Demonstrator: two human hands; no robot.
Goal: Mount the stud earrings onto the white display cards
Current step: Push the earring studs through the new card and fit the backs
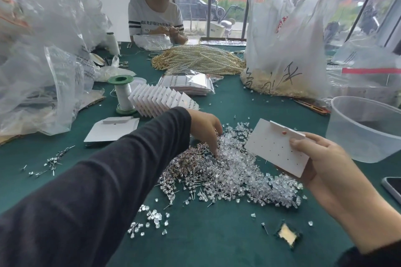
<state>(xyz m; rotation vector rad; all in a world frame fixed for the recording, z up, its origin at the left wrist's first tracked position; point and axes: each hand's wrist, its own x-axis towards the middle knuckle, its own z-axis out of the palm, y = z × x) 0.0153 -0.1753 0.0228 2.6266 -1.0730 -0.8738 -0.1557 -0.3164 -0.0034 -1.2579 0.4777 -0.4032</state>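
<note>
White card point(271, 147) is pinched in the right hand point(321, 162); left hand point(205, 127) dips fingers point(215, 152) into studs point(217, 171) under it, its grasp I cannot tell.

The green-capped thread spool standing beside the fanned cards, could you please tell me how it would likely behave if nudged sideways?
The thread spool stands upright, tall against its narrow base flange, so it would probably tip rather than slide. Once down, its round flanges suggest it could roll across the green cloth.
</note>
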